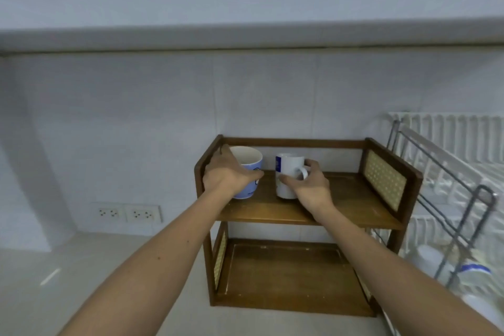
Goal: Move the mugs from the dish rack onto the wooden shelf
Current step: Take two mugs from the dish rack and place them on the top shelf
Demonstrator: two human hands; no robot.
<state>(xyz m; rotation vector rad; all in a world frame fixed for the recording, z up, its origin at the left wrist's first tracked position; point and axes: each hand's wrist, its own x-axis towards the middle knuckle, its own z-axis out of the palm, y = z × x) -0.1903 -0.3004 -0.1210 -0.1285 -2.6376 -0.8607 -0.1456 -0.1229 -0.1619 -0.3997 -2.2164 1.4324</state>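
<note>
A single wide-angle view, worn on the person's head, looks forward and slightly down along both outstretched forearms. It sits close: the arms enter from the bottom corners and meet near the centre, where the left hand [227, 176] and right hand [311, 185] lie on the upper tier of the wooden shelf [308, 214]. Beyond the hands stands the wall; right of the right hand, the dish rack [447, 172] is cut by the frame edge. Straight lines bow toward the borders.

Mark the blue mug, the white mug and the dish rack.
blue mug [252, 185]: head view, lower outer wall.
white mug [286, 165]: head view, upper side wall.
dish rack [447, 155]: head view, upper white frame.
</note>
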